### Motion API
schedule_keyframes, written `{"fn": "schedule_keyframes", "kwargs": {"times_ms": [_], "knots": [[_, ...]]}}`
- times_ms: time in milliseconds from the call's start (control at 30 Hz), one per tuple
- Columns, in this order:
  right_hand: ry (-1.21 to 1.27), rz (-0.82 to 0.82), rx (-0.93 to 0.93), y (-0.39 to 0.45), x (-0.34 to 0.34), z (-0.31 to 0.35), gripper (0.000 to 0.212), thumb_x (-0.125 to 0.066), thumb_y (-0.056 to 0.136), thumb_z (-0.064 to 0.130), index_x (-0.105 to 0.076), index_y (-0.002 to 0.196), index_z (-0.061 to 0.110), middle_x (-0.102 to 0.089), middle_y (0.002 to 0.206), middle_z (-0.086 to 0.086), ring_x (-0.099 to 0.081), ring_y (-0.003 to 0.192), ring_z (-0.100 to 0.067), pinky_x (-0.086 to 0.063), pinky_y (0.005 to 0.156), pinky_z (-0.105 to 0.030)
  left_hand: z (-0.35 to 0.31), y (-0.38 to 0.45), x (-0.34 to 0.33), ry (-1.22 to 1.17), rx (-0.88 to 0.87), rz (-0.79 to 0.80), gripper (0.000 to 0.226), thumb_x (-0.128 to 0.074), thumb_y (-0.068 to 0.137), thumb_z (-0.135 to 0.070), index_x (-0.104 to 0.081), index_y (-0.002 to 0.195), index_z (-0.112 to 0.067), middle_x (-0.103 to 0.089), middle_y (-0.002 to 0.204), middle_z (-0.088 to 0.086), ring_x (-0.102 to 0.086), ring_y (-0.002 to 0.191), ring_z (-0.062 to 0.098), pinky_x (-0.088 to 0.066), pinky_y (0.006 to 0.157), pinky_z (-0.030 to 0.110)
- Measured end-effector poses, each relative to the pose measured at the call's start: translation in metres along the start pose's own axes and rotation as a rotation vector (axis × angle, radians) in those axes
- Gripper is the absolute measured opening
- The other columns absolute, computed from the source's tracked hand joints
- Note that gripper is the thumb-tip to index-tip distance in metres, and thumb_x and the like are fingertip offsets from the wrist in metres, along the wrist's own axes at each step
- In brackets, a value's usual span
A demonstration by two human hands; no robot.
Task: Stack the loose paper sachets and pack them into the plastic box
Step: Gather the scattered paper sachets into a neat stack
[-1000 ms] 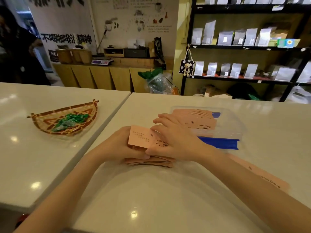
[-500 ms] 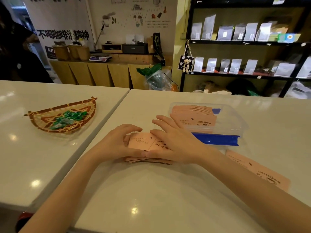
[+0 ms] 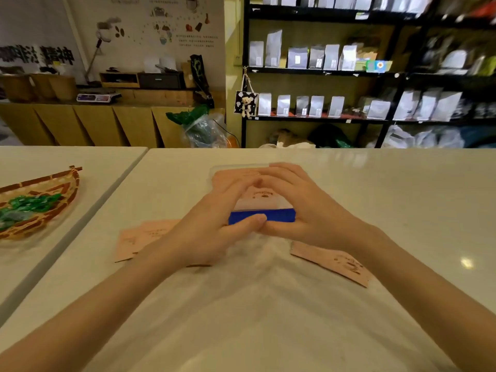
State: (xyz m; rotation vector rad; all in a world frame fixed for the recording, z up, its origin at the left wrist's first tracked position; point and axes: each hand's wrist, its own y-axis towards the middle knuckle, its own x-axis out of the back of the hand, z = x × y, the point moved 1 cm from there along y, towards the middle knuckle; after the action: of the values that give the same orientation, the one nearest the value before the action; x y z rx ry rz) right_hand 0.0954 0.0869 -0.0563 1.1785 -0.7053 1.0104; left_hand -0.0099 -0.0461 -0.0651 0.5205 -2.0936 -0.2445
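Note:
The clear plastic box (image 3: 239, 167) with a blue front clip (image 3: 279, 214) stands at the table's middle. Both of my hands are cupped over it. My left hand (image 3: 206, 232) and my right hand (image 3: 308, 210) grip a stack of pink paper sachets (image 3: 261, 194) between them, inside the box opening. Fingertips meet on top of the stack and thumbs meet at the blue clip. A few loose pink sachets (image 3: 145, 236) lie on the table left of my left wrist. One more sachet (image 3: 338, 261) lies under my right forearm.
A woven basket (image 3: 40, 183) with green wrapped sweets (image 3: 24, 208) sits on the neighbouring table at the left, across a narrow gap. Shelves of pouches and a wooden counter stand behind the white table (image 3: 268, 318).
Both hands have lifted a stack from the pile at the left and carried it right and forward into the box. A few sachets stayed behind on the table.

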Motion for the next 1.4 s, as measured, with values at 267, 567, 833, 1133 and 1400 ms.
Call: {"fn": "schedule_keyframes", "kwargs": {"times_ms": [267, 567, 833, 1133, 1400], "knots": [[0.053, 0.048, -0.370, -0.075, 0.028, -0.038, 0.078, -0.055, 0.065, 0.066, -0.037, 0.132, 0.030, -0.041, 0.138, 0.010, -0.033, 0.122, -0.001, -0.033, 0.104, -0.027, -0.034, 0.036, -0.051, 0.112, -0.116, 0.268, 0.066, -0.049, 0.079, -0.053, -0.021, 0.136, -0.037, -0.029, 0.146, -0.014, -0.027, 0.129, 0.002, -0.025, 0.101, 0.021], [-0.120, 0.243, -0.486, -0.120, 0.012, -0.066, 0.087, -0.058, 0.063, 0.068, -0.039, 0.133, 0.020, -0.031, 0.147, 0.002, -0.016, 0.137, -0.012, -0.018, 0.112, -0.029, -0.022, 0.039, -0.096, 0.188, -0.003, 0.463, 0.066, -0.052, 0.080, -0.048, -0.021, 0.137, -0.035, -0.034, 0.143, -0.008, -0.035, 0.126, 0.011, -0.032, 0.099, 0.025], [-0.092, 0.191, -0.453, -0.125, 0.011, -0.071, 0.066, -0.066, 0.067, 0.056, -0.054, 0.121, 0.021, -0.042, 0.140, 0.000, -0.023, 0.133, -0.013, -0.021, 0.106, -0.024, -0.013, 0.036, -0.102, 0.191, 0.034, 0.418, 0.065, -0.051, 0.081, -0.047, -0.023, 0.137, -0.029, -0.034, 0.144, -0.008, -0.035, 0.127, 0.008, -0.029, 0.100, 0.020], [0.053, 0.205, -0.436, -0.103, 0.031, -0.062, 0.054, -0.075, 0.065, 0.041, -0.058, 0.114, 0.027, -0.039, 0.137, 0.011, -0.020, 0.132, -0.008, -0.019, 0.102, -0.018, -0.022, 0.024, -0.081, 0.173, 0.078, 0.274, 0.067, -0.061, 0.071, -0.051, -0.033, 0.129, -0.033, -0.044, 0.130, -0.012, -0.039, 0.104, -0.001, -0.039, 0.087, 0.018], [0.122, 0.154, -0.341, -0.057, 0.032, -0.034, 0.051, -0.076, 0.064, 0.038, -0.057, 0.111, 0.033, -0.041, 0.135, 0.014, -0.023, 0.129, -0.008, -0.022, 0.107, -0.027, -0.013, 0.005, -0.022, 0.136, 0.043, 0.033, 0.063, -0.070, 0.065, -0.047, -0.038, 0.119, -0.038, -0.049, 0.114, -0.020, -0.042, 0.104, 0.002, -0.041, 0.071, 0.007]]}}
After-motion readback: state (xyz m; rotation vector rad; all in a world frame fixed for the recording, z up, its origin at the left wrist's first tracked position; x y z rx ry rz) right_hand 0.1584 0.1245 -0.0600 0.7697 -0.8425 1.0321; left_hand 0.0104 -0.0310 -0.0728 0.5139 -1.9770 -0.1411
